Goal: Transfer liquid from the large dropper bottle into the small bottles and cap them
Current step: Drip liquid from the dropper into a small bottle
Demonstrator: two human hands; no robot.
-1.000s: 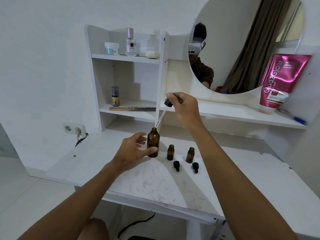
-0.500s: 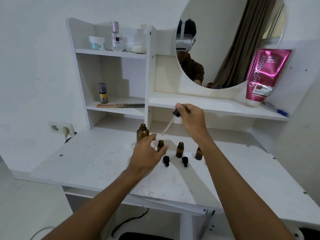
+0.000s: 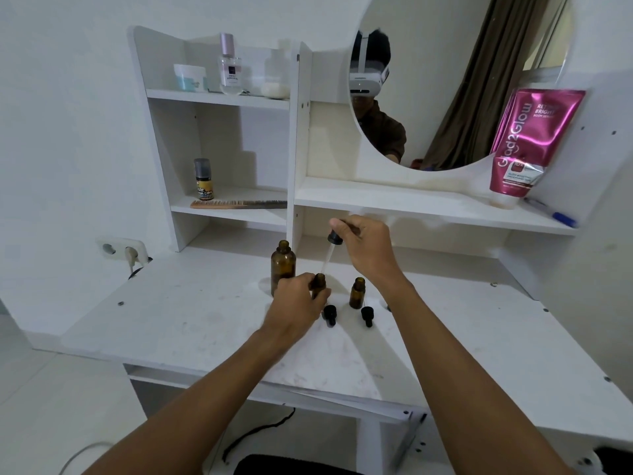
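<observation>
The large amber bottle [image 3: 283,265] stands open on the white desk [image 3: 171,320]. My left hand [image 3: 297,303] holds a small amber bottle [image 3: 319,282] just right of it. My right hand [image 3: 368,246] pinches the black-capped dropper [image 3: 331,250], and its glass tip points down at that small bottle's mouth. A second small amber bottle [image 3: 357,293] stands open further right. Two black caps [image 3: 330,313] [image 3: 367,315] lie in front of the small bottles. My right forearm hides the spot where a third small bottle stood earlier.
A shelf unit with a round mirror [image 3: 445,80] rises behind the desk. A comb [image 3: 239,203], a small jar-like bottle [image 3: 203,180], a pink tube [image 3: 527,142] and a pen [image 3: 551,214] sit on the shelves. A wall socket [image 3: 120,250] is at the left.
My left hand left the large bottle and took hold of the nearest small bottle. My right hand carried the dropper from the large bottle over to that small bottle.
</observation>
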